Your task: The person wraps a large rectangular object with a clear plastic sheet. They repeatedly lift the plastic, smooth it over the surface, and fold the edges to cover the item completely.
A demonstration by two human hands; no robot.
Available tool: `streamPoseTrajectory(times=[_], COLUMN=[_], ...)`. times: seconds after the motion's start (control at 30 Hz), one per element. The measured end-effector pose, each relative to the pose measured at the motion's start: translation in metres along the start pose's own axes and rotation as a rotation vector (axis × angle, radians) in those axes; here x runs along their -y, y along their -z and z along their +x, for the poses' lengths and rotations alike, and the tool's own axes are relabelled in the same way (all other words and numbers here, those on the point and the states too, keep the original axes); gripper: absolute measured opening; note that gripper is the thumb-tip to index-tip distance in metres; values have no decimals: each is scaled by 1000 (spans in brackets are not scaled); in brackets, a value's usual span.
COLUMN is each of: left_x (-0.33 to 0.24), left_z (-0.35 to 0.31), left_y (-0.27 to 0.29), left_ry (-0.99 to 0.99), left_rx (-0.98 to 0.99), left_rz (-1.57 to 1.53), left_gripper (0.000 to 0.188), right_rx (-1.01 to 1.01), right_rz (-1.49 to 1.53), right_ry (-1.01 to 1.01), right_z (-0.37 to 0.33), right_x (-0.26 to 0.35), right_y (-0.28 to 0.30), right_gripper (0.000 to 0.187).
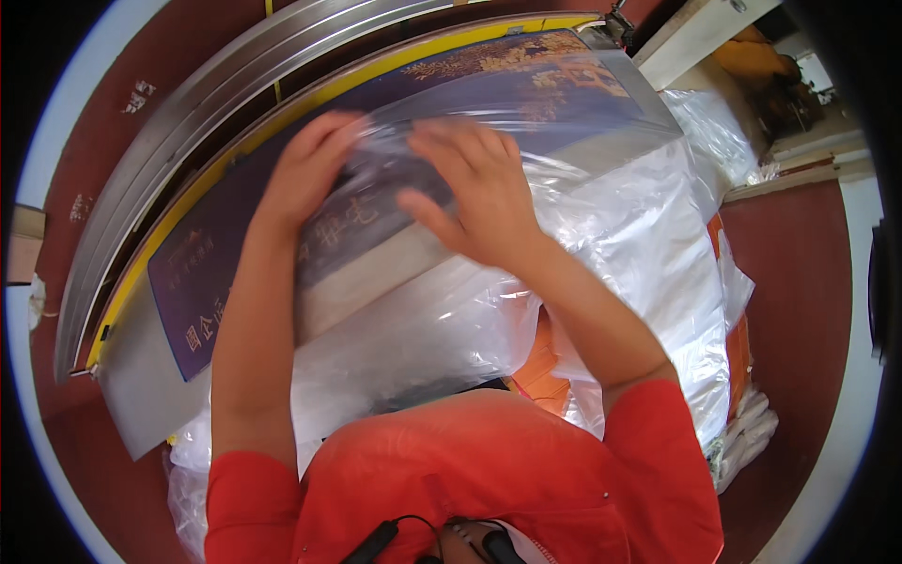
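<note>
A dark purple-blue printed panel [202,263] with gold lettering and a gold tree pattern lies on a grey metal sheet [141,395]. Clear plastic film [592,103] stretches over the panel's right part and is bunched between my hands. My left hand [315,164] is over the middle of the panel, its fingers bent and closed on the film. To its right, my right hand [479,183] hovers at the film with thumb and fingers apart. Motion blurs both hands' fingertips.
A heap of white and clear plastic sheeting [648,254] covers the near and right side, with orange material [545,367] showing beneath. Behind the panel run a yellow edge [178,211] and curved-looking metal rails [122,188]. White gloves [747,432] lie at the lower right, above a dark red floor [789,310].
</note>
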State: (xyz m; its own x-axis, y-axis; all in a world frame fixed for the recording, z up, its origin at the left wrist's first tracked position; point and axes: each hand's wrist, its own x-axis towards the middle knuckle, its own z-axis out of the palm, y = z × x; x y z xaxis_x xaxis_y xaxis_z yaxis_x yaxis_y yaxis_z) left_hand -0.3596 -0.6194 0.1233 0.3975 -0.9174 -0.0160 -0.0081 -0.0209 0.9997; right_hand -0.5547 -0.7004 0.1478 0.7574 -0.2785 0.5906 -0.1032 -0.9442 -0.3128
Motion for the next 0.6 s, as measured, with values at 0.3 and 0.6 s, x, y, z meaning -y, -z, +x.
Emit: streamPoseTrajectory(times=[0.3,0.6], left_x=[34,35], left_z=[-475,-721], left_y=[384,498], left_ry=[-86,1229], left_rx=[-753,-1281], left_rz=[-174,1793], left_gripper=[42,34], right_rx=[793,923], right_rz=[168,197], right_ry=[142,-446], right_z=[83,60], right_x=[80,-23], right_y=[-60,7], right_gripper=[25,33])
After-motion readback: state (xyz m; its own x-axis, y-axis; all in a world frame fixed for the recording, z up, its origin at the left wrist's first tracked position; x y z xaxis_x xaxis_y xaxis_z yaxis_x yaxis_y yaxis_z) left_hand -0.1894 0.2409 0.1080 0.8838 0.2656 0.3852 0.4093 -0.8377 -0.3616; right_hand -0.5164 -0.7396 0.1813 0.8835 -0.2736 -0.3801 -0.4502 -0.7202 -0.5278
